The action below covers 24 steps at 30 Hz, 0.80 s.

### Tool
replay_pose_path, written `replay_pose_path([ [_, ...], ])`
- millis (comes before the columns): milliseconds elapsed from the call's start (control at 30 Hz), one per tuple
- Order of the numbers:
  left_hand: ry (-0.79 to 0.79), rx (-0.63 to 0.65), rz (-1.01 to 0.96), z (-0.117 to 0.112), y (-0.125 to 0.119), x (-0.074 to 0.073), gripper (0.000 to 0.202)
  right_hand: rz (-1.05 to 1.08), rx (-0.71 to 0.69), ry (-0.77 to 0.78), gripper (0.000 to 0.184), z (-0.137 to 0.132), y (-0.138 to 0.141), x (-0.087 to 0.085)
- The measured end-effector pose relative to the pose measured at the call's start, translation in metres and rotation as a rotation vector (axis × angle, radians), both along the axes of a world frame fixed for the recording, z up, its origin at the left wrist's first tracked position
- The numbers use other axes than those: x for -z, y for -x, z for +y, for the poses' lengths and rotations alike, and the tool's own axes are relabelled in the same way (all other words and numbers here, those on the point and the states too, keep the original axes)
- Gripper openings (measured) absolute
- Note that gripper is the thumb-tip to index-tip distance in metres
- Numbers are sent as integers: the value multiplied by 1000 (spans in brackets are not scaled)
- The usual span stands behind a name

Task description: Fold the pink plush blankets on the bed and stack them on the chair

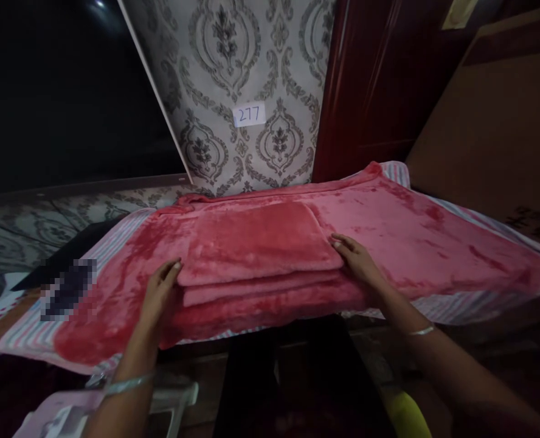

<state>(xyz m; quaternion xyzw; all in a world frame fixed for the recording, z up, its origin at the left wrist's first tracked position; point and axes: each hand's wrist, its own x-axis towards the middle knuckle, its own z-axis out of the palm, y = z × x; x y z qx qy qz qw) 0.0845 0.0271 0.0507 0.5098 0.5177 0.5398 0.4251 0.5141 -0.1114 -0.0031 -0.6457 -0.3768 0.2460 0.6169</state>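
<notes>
A pink fleece blanket [256,243] lies folded in a thick stack, its layers showing at the front edge. It sits on a wider spread of the same deep pink fleece [438,243], which covers a bed or low platform. My left hand [160,292] rests against the stack's front left side, holding nothing. My right hand [356,261] lies flat over the stack's right corner, with its fingertips on the top layer. A thin bangle circles each wrist.
A striped sheet [475,310] edges the fleece. Damask wallpaper [233,146] with a paper label reading 277 [249,114] stands behind, beside a dark red wooden panel [365,91]. A brown board [493,121] leans at right. A white plastic item [174,398] and a yellow-green object [404,413] sit below.
</notes>
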Motion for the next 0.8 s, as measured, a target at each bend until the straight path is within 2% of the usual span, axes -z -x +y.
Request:
replay_pose_path([
  [167, -49, -23, 236, -28, 11, 9, 50, -271, 56, 28, 53, -20, 13, -3],
  [333, 58, -13, 248, -29, 5, 8, 57, -365, 88, 77, 39, -23, 19, -8],
  [400, 74, 16, 182, -28, 3, 4, 54, -318, 66, 88, 37, -23, 21, -12],
  [467, 79, 105, 137, -27, 1, 0, 52, -183, 4, 97, 41, -22, 24, -18],
  [600, 129, 240, 189, -27, -4, -9, 54, 33, -120, 95, 45, -12, 29, -34],
  [700, 100, 189, 137, -28, -7, -13, 49, 97, -86, -54, 38, -4, 27, -40],
  [767, 54, 125, 69, -28, -7, -12, 46, 132, -29, -167, 35, -2, 23, -34],
  [800, 49, 106, 49, -29, -5, -10, 45, 125, -14, -172, 34, -3, 21, -28],
])
